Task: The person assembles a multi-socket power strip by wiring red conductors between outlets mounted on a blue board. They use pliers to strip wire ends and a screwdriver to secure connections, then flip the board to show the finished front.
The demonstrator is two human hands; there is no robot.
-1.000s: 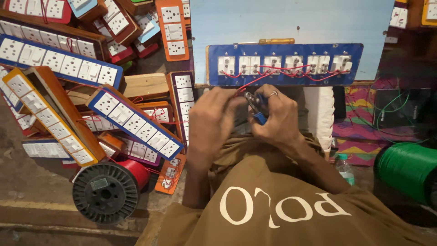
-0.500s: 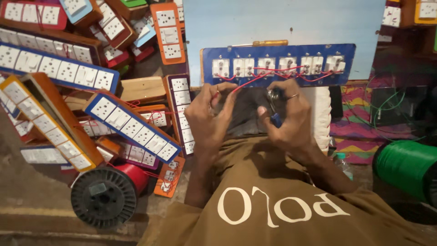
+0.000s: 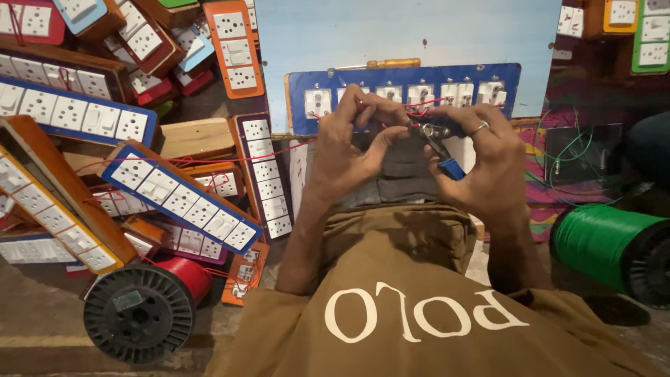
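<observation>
My right hand (image 3: 485, 164) grips blue-handled pliers (image 3: 440, 150), their jaws pointing left toward a thin red wire (image 3: 426, 103). My left hand (image 3: 349, 150) pinches that wire between thumb and fingers, close to the plier tips. Both hands are raised in front of a long blue switch panel (image 3: 401, 94) with a row of white sockets, strung with red wire. A ring sits on one finger of my right hand.
Many socket boards in blue, orange and wood frames (image 3: 178, 199) are piled at the left. A red wire spool with a black flange (image 3: 139, 321) lies lower left. A green wire spool (image 3: 614, 244) sits at the right. A light blue board (image 3: 405, 35) stands behind the panel.
Both hands have risen toward the blue panel and now work right in front of its sockets. The pliers stay in my right hand.
</observation>
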